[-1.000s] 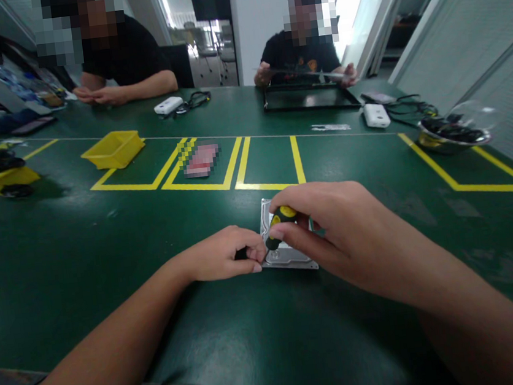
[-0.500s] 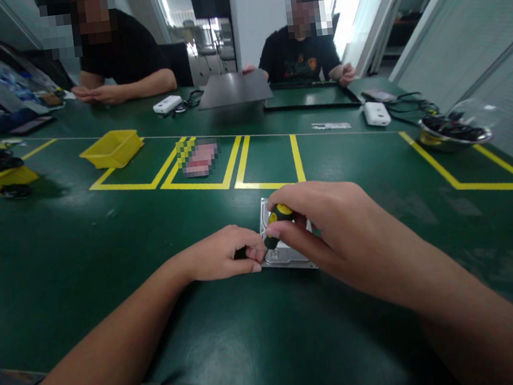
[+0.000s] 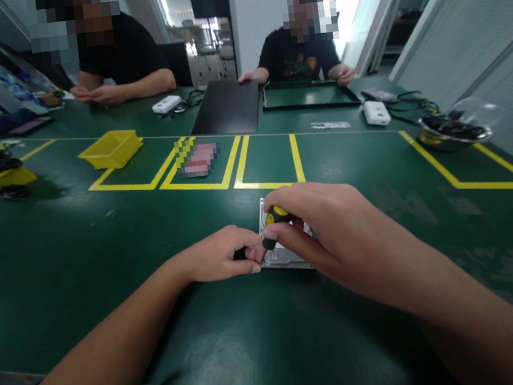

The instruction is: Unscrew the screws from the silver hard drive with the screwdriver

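A silver hard drive (image 3: 285,256) lies flat on the green table (image 3: 106,253) in front of me. My right hand (image 3: 329,224) is closed round a small screwdriver with a black and yellow handle (image 3: 274,220), held upright with its tip down on the drive. My left hand (image 3: 224,255) rests on the table at the drive's left edge, fingers curled and pinched against it, with something small and dark between them that I cannot make out. Most of the drive is hidden under my right hand.
Yellow tape boxes mark the table beyond the drive. A yellow bin (image 3: 111,149) stands far left, a metal bowl (image 3: 453,133) of dark parts far right. Across the table one person holds a black panel (image 3: 228,114) beside a black frame (image 3: 310,97); another person sits at the left.
The person opposite has lifted the black panel off the frame and laid it on the table to its left. My hands have barely moved; the screwdriver has shifted slightly.
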Motion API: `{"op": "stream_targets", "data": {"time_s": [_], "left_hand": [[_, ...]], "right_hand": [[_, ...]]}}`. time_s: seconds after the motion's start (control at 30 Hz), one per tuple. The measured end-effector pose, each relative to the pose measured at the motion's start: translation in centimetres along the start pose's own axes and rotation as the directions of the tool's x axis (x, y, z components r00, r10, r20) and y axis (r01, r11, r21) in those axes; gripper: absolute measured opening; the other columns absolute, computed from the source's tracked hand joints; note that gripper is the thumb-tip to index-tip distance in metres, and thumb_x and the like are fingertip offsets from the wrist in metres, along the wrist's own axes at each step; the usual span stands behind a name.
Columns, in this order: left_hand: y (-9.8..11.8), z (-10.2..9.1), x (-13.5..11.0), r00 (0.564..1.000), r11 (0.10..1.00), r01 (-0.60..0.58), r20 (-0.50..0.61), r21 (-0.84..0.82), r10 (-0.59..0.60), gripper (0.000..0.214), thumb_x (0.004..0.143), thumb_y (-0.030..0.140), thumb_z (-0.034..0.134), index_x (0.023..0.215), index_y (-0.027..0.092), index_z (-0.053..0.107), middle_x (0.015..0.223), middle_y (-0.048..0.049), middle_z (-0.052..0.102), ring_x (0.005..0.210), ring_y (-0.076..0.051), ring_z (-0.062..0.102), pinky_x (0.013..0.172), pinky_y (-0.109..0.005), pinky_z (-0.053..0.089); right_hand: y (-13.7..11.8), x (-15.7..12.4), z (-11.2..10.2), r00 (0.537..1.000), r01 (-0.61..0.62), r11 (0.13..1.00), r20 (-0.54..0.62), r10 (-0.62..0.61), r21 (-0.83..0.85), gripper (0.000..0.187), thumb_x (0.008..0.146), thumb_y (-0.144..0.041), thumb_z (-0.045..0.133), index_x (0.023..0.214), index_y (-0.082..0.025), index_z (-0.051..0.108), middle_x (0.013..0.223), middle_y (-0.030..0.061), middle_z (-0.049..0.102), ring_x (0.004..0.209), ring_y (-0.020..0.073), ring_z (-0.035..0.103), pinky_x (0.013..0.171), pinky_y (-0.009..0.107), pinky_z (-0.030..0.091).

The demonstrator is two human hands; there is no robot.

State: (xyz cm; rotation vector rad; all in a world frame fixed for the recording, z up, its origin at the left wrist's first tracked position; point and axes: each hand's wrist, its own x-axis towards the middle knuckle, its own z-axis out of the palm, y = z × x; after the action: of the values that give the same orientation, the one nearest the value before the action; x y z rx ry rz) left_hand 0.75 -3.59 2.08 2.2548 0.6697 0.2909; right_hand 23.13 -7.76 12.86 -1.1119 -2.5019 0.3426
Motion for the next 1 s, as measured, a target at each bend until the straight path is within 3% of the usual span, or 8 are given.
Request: {"op": "stream_targets", "data": {"time_s": [0.5, 1.0], "left_hand": [[0.07, -0.12, -0.01, 1.0, 1.0, 0.009, 0.025, -0.007, -0.008, 0.008, 0.088, 0.024, 0.066, 0.092, 0.018, 0.064, 0.087, 0.0004, 0.067, 0.08, -0.016, 0.061, 0.074, -0.028, 0.043], [-0.04, -0.11, 0.03, 1.0, 1.0, -0.031, 0.006, -0.006, 0.031, 0.008, 0.087, 0.024, 0.065, 0.092, 0.018, 0.065, 0.086, -0.0006, 0.068, 0.08, -0.017, 0.061, 0.074, -0.029, 0.043]], "right_hand": [[-0.25, -0.14, -0.07, 1.0, -0.004, 0.999, 0.019, 0.005, -0.054, 0.019, 0.096, -0.024, 0.053, 0.11, -0.016, 0.063, 0.097, 0.0056, 0.067, 0.084, 0.0182, 0.06, 0.07, 0.029, 0.038], [-0.29, -0.22, 0.06, 1.0, 0.014, 0.989, -0.011, -0.016, -0.149, 0.019, 0.095, -0.023, 0.053, 0.109, -0.014, 0.064, 0.094, 0.0063, 0.067, 0.08, 0.0187, 0.059, 0.064, 0.03, 0.034]]}}
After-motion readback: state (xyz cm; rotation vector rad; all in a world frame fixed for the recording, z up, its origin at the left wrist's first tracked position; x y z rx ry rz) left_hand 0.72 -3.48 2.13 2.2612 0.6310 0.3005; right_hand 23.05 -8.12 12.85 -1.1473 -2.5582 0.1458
